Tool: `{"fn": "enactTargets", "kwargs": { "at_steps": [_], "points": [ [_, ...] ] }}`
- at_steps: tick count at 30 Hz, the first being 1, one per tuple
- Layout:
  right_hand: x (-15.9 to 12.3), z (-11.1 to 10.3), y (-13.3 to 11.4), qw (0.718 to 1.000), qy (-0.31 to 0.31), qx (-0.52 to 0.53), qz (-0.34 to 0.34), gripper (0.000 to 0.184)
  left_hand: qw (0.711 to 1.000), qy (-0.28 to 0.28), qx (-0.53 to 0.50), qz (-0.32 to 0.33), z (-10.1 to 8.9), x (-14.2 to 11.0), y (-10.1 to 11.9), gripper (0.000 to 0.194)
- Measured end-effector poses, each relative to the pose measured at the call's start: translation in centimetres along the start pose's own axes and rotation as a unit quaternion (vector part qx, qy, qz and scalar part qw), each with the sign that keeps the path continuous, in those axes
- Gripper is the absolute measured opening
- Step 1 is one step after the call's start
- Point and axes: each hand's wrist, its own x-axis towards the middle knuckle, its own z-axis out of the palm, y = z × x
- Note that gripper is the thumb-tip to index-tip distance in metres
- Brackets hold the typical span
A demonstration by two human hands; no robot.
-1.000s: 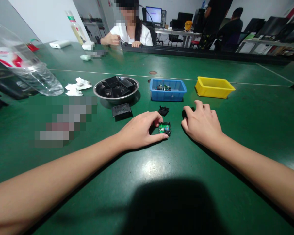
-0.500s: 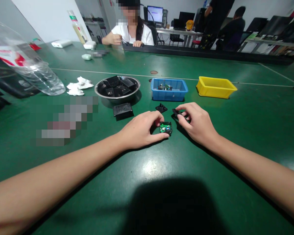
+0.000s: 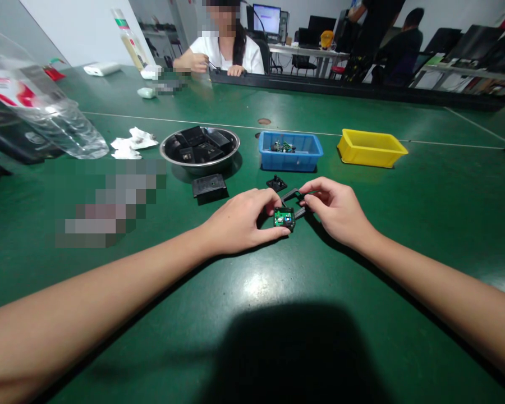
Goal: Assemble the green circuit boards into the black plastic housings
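Between its thumb and fingers, my left hand [image 3: 248, 221] grips a small black case with a green circuit board [image 3: 284, 217] inside, low over the green table. Just to the right, my right hand [image 3: 334, 207] pinches a thin black frame-like plastic part [image 3: 292, 196]. Two arms of this part reach left to the case's right side; whether they touch it I cannot tell. A small black plastic piece with pegs [image 3: 276, 183] lies behind the case. A larger black plastic box [image 3: 209, 188] sits left of it, beyond my left hand.
A metal bowl [image 3: 166, 157] holds several black boxes. Beside it stand a blue bin [image 3: 290, 161] with small electronic parts and a yellow bin [image 3: 370, 154]. Crumpled tissue [image 3: 128, 147] and a large clear bottle [image 3: 73, 132] are at left. A person [image 3: 231, 53] sits across the table.
My right hand has turned the thin black part so that its open frame shape shows, and brought it left against or close to the case. My left hand keeps its grip.
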Motion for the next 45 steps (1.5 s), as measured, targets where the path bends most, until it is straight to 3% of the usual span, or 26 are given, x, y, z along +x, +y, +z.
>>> {"fn": "enactTargets", "kwargs": {
  "at_steps": [5, 11, 13, 19, 24, 27, 31, 34, 38, 45],
  "points": [
    [-0.1, -0.1, -0.1, 0.999, -0.033, -0.029, -0.004, 0.012, 1.000, -0.006, 0.002, 0.003, 0.0, 0.0, 0.0, 0.037],
    [0.0, -0.1, -0.6, 0.994, 0.089, 0.071, -0.003, 0.005, 1.000, -0.005, 0.008, -0.002, 0.0, 0.0, -0.2, 0.039],
    [-0.1, 0.0, -1.1, 0.989, 0.100, 0.107, -0.015, 0.004, 1.000, -0.003, 0.003, -0.004, 0.0, -0.1, -0.3, 0.044],
    [-1.4, 0.6, -1.8, 0.992, 0.014, 0.108, -0.069, 0.002, 0.999, 0.034, -0.023, 0.034, -0.2, -0.3, -0.2, 0.074],
    [-1.7, 0.6, -1.4, 0.995, -0.010, 0.047, -0.085, 0.006, 0.997, 0.043, 0.006, 0.071, -0.4, -0.5, 0.1, 0.046],
    [-1.9, 0.2, -1.4, 0.995, -0.029, 0.022, -0.094, 0.013, 0.996, 0.052, 0.007, 0.072, -0.5, -0.8, 0.4, 0.042],
    [-2.6, -1.0, -2.0, 0.982, -0.104, -0.063, -0.145, 0.038, 0.997, 0.067, -0.024, 0.029, -0.3, -1.6, 1.4, 0.039],
    [-3.3, -2.0, -2.3, 0.968, -0.142, -0.113, -0.172, 0.047, 0.998, 0.045, -0.040, -0.003, -0.1, -1.9, 2.0, 0.038],
    [-3.8, -2.7, -2.2, 0.964, -0.146, -0.149, -0.162, 0.044, 0.999, 0.021, -0.031, -0.011, 0.0, -1.8, 1.9, 0.038],
    [-3.5, -2.9, -2.1, 0.961, -0.152, -0.142, -0.184, 0.043, 0.999, -0.002, -0.023, 0.036, 0.0, -1.6, 1.2, 0.033]
  ]
}}
